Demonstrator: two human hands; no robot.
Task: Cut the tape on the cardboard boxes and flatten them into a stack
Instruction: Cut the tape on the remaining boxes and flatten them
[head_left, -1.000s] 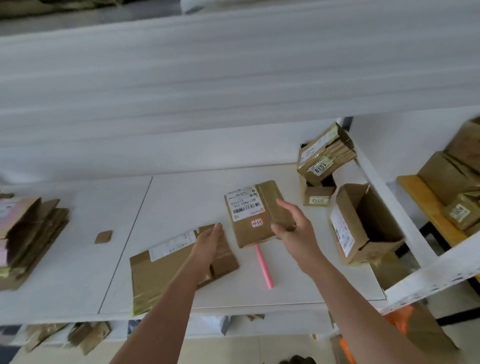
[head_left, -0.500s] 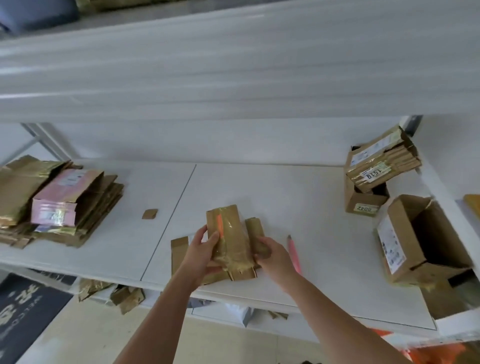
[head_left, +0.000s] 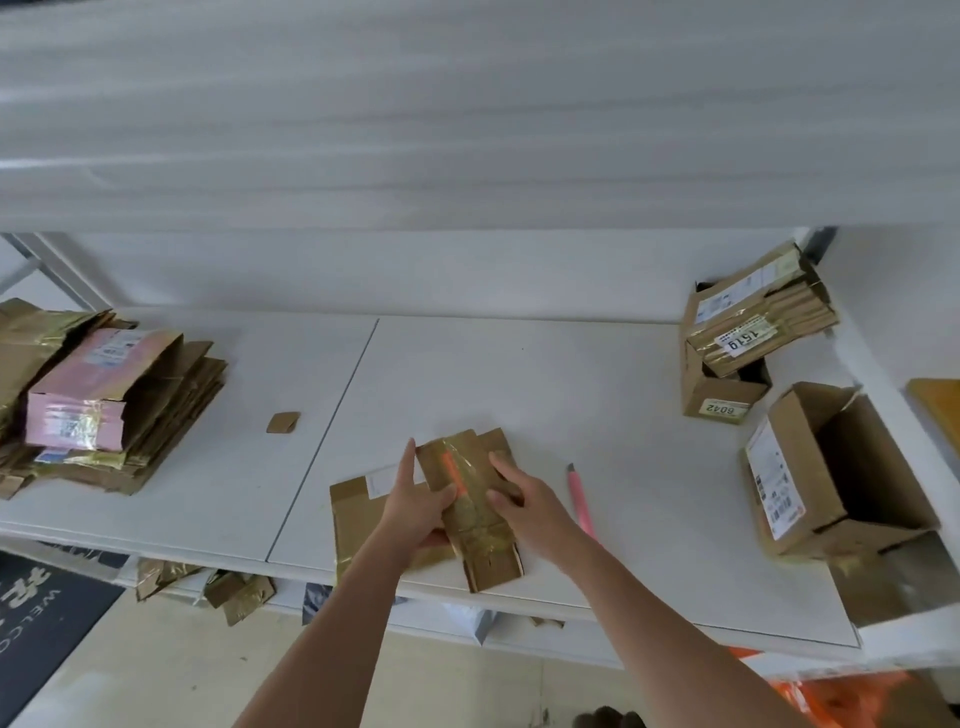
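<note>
Flattening step: left hand (head_left: 415, 506) and right hand (head_left: 524, 501) grip taped box (head_left: 467, 512) over surface (head_left: 519, 374). Next, likely: press flat, carry to stack (head_left: 104, 400).

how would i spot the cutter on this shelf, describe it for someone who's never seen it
Start at the white shelf and find the two hands holding a taped box near its front edge. Just right of the right hand lies the cutter, flat on the surface. It is the only slim pink stick among brown cardboard.
</note>
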